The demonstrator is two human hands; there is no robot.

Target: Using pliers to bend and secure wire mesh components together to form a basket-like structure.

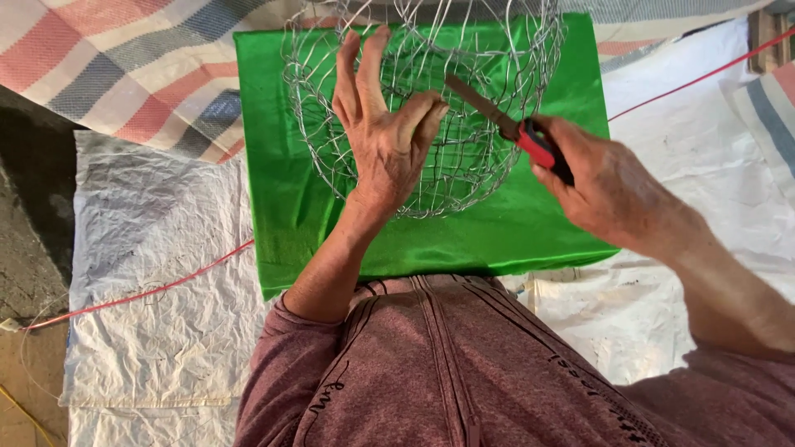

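Observation:
A round basket of woven silver wire mesh (489,99) rests on a shiny green cloth-covered block (315,207) in front of me. My left hand (385,132) presses on the mesh near its left side, thumb and forefinger pinched at a wire, other fingers raised. My right hand (609,186) grips pliers with red handles (513,124); the dark jaws point left and touch the mesh close to my left fingertips.
White woven sacking (157,273) covers the ground under the green block. A striped red, blue and white tarp (124,66) lies behind. A thin red cord (166,287) runs across the sacking. Bare dark ground (29,215) shows at left.

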